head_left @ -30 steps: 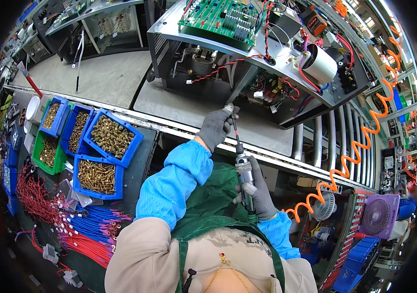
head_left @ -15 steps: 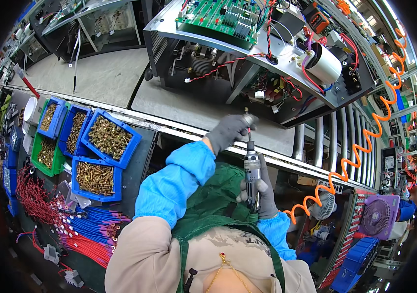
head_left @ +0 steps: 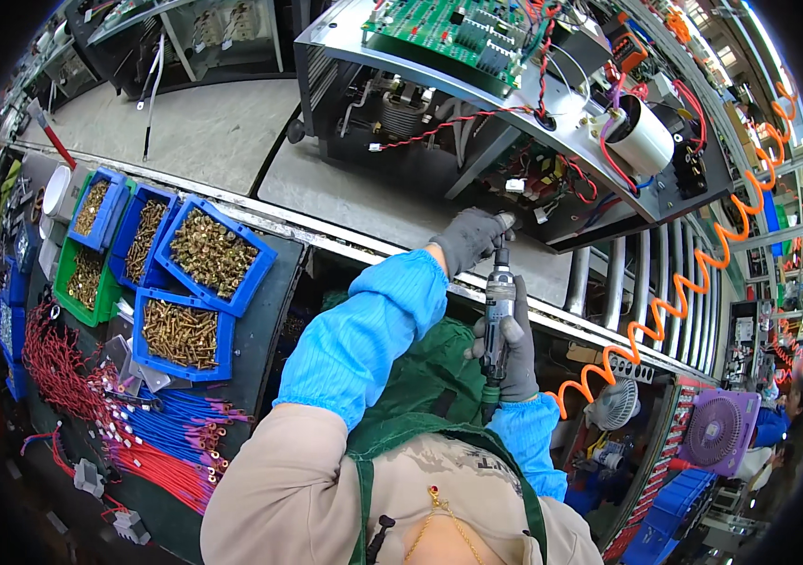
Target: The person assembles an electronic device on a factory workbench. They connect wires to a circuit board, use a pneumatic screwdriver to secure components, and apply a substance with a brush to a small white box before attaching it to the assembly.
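Note:
My right hand (head_left: 518, 356), in a grey glove, is wrapped round an air screwdriver (head_left: 498, 315) held upright in front of my green apron (head_left: 434, 372). My left hand (head_left: 473, 241), gloved in grey as well, is closed at the top of the screwdriver, with its fingertips around the bit. What those fingertips pinch is too small and covered to name. Just beyond them stands the open metal cabinet (head_left: 401, 58), with a green circuit board (head_left: 444, 33), a white cylinder (head_left: 642, 137) and loose red-and-black wires (head_left: 449, 125).
Blue bins (head_left: 223, 303) and a green bin (head_left: 70, 299) of brass screws and bolts stand at left. Below them lie red and blue cable bundles (head_left: 180, 433). An orange coiled air hose (head_left: 651, 331) crosses the right side, over metal rollers (head_left: 616, 278). A purple fan (head_left: 720, 428) stands beyond.
My left hand has moved right and slightly forward, its fingers now over the bit's tip. The screwdriver has risen a little towards the cabinet. The whole view has shifted slightly.

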